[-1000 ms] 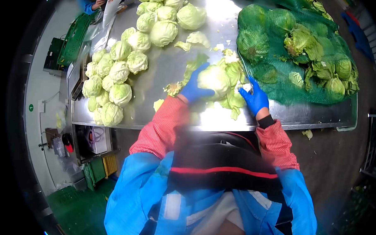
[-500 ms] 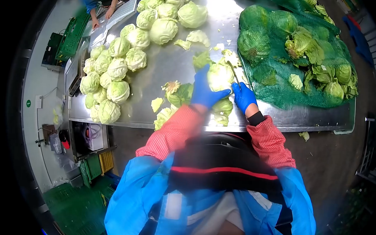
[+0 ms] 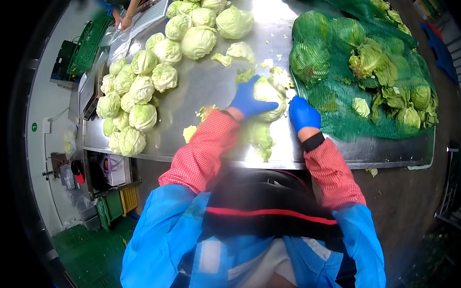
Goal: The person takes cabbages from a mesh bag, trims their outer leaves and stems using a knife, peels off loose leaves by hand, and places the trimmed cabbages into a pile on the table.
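On a broad metal worktop (image 3: 202,82), a green net (image 3: 350,117) of leafy heads (image 3: 420,88) is lying right of a pale cabbage (image 3: 271,92), which is probably handling firm, fairly heavy, slick and easily torn at the surface. The left grip (image 3: 248,100) is cupping the cabbage's left side, a wide palm hold likely suiting it best; the right grip (image 3: 305,115) is hovering, curled, just beside it, its contents impossible to tell, while small scraps (image 3: 267,63) are lying beyond.

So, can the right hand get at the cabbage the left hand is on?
Likely yes: the left hand covers part of the cabbage, but the side facing the right hand looks free.
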Demonstrator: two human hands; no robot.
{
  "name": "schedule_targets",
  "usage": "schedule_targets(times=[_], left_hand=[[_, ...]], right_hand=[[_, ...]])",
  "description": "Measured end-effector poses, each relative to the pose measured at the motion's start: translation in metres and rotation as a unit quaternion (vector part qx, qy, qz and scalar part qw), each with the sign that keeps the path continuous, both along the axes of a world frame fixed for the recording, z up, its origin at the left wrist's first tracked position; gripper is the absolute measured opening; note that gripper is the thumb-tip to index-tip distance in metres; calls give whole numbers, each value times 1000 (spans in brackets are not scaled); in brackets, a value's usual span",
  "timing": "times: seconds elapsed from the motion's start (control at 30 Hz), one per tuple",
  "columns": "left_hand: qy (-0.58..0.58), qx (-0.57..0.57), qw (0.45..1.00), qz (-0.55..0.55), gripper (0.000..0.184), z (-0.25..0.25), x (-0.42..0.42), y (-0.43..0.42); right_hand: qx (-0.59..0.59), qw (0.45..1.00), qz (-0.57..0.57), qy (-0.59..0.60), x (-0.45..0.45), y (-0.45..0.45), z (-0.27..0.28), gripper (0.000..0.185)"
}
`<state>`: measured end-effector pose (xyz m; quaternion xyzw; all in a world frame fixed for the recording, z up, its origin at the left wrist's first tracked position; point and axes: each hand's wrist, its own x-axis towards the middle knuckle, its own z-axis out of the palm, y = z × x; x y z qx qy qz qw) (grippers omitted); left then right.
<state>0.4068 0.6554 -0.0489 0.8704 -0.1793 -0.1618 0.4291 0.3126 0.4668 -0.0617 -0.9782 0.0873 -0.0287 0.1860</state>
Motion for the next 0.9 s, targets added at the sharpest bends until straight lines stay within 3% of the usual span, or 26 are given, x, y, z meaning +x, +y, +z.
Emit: schedule_targets(times=[0.1, 0.13, 0.2, 0.27, 0.3, 0.33, 0.4, 0.43, 0.47, 0.53, 0.6, 0.67, 0.73, 0.8, 0.87, 0.9], left_hand=[[-116, 41, 992, -11, 108, -3, -16, -2], [-82, 8, 997, -9, 108, -4, -11, 1], [-6, -60, 998, -7, 109, -4, -7, 7], [-10, -63, 997, -31, 111, 1, -8, 9], [-12, -62, 997, -43, 111, 4, -10, 12], [-20, -69, 995, -64, 112, 5, -13, 16], [-35, -86, 990, -103, 113, 5, -20, 24], [-35, -106, 988, -102, 117, 2, -23, 29], [-21, -137, 987, -80, 117, -6, -28, 35], [-3, -200, 979, -40, 116, -18, -28, 46], [36, -217, 975, 8, 116, -21, -29, 47], [52, -225, 973, 32, 116, -24, -31, 45], [37, -223, 974, 32, 116, -28, -30, 43], [33, -224, 974, 30, 115, -30, -30, 43], [63, -248, 966, 36, 115, -29, -30, 45], [95, -274, 956, 42, 115, -26, -28, 48]], right_hand=[[64, 996, -52, 17, 25, -21, 5, 18], [88, 995, -40, 37, 26, -22, 25, 24], [168, 984, 5, 55, 23, -16, 48, 41], [122, 992, 14, -29, 23, -1, 35, 64], [132, 990, 11, 51, 30, 5, 49, 78], [164, 983, 22, -84, 37, 9, 31, 59], [137, 990, 2, 32, 55, -1, 18, 37], [101, 994, -23, -35, 57, -4, -1, 24], [86, 995, -39, 44, 62, -12, -16, 29], [118, 990, -65, 47, 58, -20, -34, 37], [236, 965, -88, 67, 49, -7, -13, 73], [278, 949, -70, 131, 41, 14, 19, 97], [222, 962, -30, 156, 31, 30, 44, 97], [296, 947, -40, 120, 28, 21, 12, 82], [329, 937, -28, 114, 8, 11, 25, 58], [254, 958, -62, 121, 4, 5, -17, 38]])
